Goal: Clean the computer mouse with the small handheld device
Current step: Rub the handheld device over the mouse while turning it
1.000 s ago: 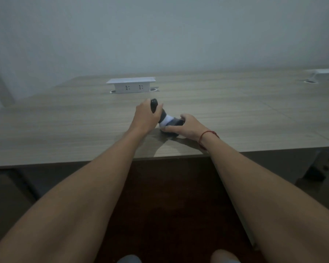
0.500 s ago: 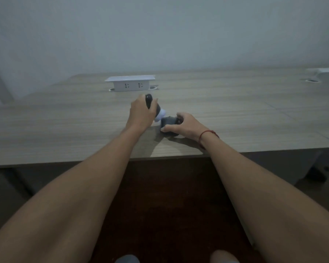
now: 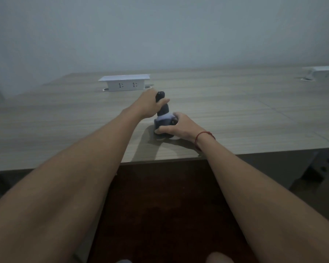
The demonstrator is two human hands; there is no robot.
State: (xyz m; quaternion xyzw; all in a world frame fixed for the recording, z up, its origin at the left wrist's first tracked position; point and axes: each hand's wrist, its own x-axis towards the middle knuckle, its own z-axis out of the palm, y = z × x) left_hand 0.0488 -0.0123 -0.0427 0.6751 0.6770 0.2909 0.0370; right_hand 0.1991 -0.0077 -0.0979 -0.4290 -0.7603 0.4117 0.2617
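My left hand [image 3: 150, 106] grips a small dark handheld device [image 3: 162, 108] with a pale lower head, held nearly upright. Its head presses down on the dark computer mouse [image 3: 164, 123], which stands tilted up on the wooden desk [image 3: 235, 114]. My right hand [image 3: 179, 127] wraps the mouse from the right and hides most of it. A red cord circles my right wrist.
A white pop-up socket box [image 3: 124, 82] stands on the desk behind my left hand. Another white box [image 3: 323, 70] sits at the far right. The desk's front edge [image 3: 160, 160] runs just below my hands. A grey wall rises behind the desk.
The device has swung from a slant to nearly upright and sits on top of the mouse. My right hand has tipped the mouse up from flat on the desk.
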